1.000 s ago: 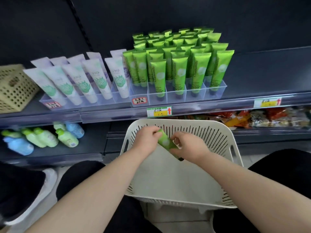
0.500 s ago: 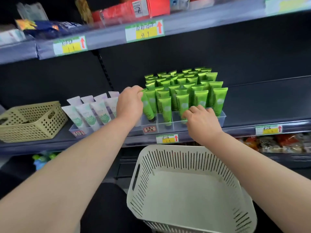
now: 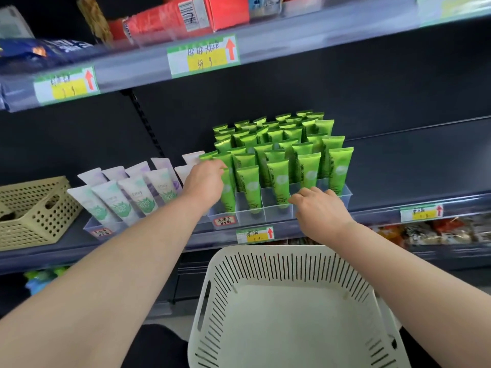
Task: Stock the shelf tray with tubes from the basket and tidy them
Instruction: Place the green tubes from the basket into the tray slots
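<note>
Several rows of green tubes (image 3: 277,179) stand upright in a clear divided shelf tray (image 3: 276,214) on the middle shelf. My left hand (image 3: 204,180) reaches over the tray's left front corner, its fingers curled round the top of the leftmost front green tube (image 3: 228,193). My right hand (image 3: 320,207) lies at the tray's front right, fingertips touching the front wall below the tubes and holding nothing. The white slotted basket (image 3: 239,277) sits below the shelf in front of me, and I see no tubes inside it.
A second tray of white and purple tubes (image 3: 132,193) stands left of the green ones, with a beige perforated basket (image 3: 34,208) further left. Red boxes (image 3: 183,18) sit on the shelf above. Snack packs (image 3: 438,231) fill the shelf below at the right.
Both hands left the basket, where they held a green tube, and rose to the shelf tray. Since half a second ago my right hand has dropped from the tubes to the tray's front wall.
</note>
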A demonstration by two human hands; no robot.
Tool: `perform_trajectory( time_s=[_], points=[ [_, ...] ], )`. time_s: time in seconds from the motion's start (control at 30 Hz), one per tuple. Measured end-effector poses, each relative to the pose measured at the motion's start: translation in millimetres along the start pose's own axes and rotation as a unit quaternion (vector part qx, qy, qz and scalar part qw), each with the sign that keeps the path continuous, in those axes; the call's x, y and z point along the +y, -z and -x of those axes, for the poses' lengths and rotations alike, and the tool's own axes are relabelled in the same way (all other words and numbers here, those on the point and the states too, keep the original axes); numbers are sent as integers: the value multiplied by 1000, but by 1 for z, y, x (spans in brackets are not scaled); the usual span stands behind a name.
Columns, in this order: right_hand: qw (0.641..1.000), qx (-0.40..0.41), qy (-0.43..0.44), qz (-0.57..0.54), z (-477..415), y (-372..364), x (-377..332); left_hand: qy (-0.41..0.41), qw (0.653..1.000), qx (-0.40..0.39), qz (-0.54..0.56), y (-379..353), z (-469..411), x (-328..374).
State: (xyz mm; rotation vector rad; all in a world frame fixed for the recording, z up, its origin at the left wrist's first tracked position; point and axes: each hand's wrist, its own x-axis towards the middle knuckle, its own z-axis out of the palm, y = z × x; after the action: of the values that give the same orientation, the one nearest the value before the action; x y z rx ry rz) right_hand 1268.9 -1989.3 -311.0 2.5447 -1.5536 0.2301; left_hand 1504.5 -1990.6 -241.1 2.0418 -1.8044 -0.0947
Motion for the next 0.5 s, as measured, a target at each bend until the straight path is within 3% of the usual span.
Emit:
perform_trajectory(
  time_s=[0.27, 0.5],
  points=[
    [999, 24, -36, -13, 8, 13, 19, -13, 998, 51, -16, 21, -1, 23],
    [994, 63, -90, -12, 27, 41, 50, -76, 994, 61, 49, 33, -1, 87]
  ],
)
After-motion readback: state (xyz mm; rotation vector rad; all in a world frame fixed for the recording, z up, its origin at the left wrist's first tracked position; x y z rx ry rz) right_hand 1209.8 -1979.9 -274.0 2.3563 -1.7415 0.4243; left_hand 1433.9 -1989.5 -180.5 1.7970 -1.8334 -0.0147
